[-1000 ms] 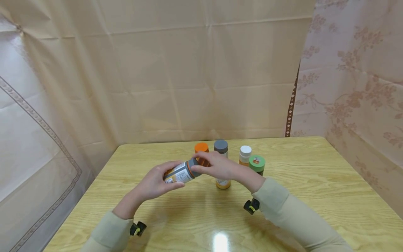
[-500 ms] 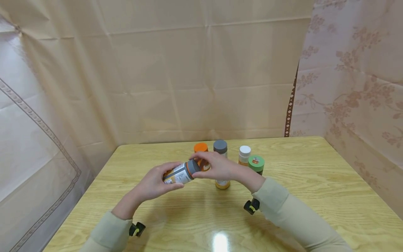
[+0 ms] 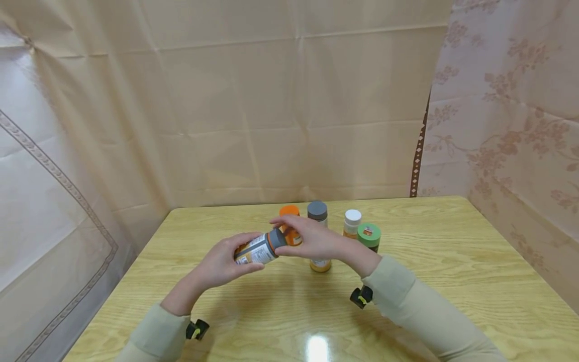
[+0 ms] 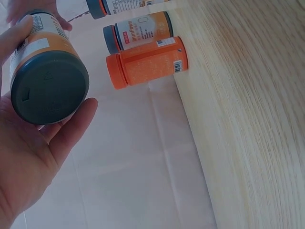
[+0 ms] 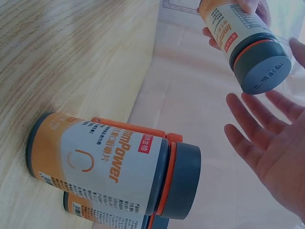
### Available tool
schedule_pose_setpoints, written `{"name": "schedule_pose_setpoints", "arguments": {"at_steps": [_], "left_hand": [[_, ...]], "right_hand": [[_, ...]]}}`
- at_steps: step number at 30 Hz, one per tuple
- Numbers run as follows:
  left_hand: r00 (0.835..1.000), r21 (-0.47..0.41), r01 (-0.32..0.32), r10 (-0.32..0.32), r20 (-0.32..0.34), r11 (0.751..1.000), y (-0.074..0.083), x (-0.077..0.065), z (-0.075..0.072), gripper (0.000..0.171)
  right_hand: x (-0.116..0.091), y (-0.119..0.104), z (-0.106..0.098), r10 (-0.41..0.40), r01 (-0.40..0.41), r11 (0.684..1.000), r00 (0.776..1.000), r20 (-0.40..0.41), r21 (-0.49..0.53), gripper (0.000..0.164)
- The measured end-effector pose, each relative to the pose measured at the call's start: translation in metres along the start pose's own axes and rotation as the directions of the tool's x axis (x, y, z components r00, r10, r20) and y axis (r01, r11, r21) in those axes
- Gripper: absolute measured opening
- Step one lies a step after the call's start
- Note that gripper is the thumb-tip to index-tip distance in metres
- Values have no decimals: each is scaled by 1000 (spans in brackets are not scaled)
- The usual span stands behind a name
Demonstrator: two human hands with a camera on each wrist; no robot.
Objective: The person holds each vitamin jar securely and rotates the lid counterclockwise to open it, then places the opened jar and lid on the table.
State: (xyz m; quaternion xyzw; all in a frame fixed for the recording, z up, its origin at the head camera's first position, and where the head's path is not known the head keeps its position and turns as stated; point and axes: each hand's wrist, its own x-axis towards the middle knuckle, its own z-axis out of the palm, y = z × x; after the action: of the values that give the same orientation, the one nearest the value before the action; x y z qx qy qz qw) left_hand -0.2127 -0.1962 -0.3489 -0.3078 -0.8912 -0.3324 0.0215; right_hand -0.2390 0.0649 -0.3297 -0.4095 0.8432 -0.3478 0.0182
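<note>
My left hand (image 3: pixel 226 259) grips a supplement bottle (image 3: pixel 255 250) round its body, above the table. The bottle has a grey cap (image 5: pixel 263 67), an orange ring and a white and orange label. It tilts with the cap up and to the right; its dark base (image 4: pixel 50 88) faces the left wrist camera. My right hand (image 3: pixel 312 237) is at the cap end, thumb by the lower edge and fingers spread above it. In the right wrist view the fingers (image 5: pixel 252 117) are loosely extended, apart from the cap.
Behind the hands stand an orange bottle (image 4: pixel 152 61) and two grey-capped bottles, the nearer one (image 5: pixel 114 167) partly behind the right hand in the head view. A white-capped bottle (image 3: pixel 352 221) and a green-capped one (image 3: pixel 369 235) stand to the right. Cloth curtains (image 3: pixel 289 100) hang behind the table.
The fingers of my right hand, closed round the cap a second ago, have spread and lifted off, showing more of it. The left hand and bottle have hardly moved.
</note>
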Motion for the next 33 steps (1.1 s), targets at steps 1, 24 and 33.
{"name": "schedule_pose_setpoints", "arguments": {"at_steps": [1,24,33], "left_hand": [[1000,1,0,0,-1,1000,0,0,0,63],[1000,28,3,-3,4,1000,-1,-1,2,62],[1000,35,-10,10,1,999,-2,-2,2,62]], "right_hand": [[1,-1,0,9,-9,1000,1000,-5,-2,59],[7,-2,3,143,-137,989,983,112,-55,49],[4,-4,2,110,-106,993,988,110,-47,53]]}}
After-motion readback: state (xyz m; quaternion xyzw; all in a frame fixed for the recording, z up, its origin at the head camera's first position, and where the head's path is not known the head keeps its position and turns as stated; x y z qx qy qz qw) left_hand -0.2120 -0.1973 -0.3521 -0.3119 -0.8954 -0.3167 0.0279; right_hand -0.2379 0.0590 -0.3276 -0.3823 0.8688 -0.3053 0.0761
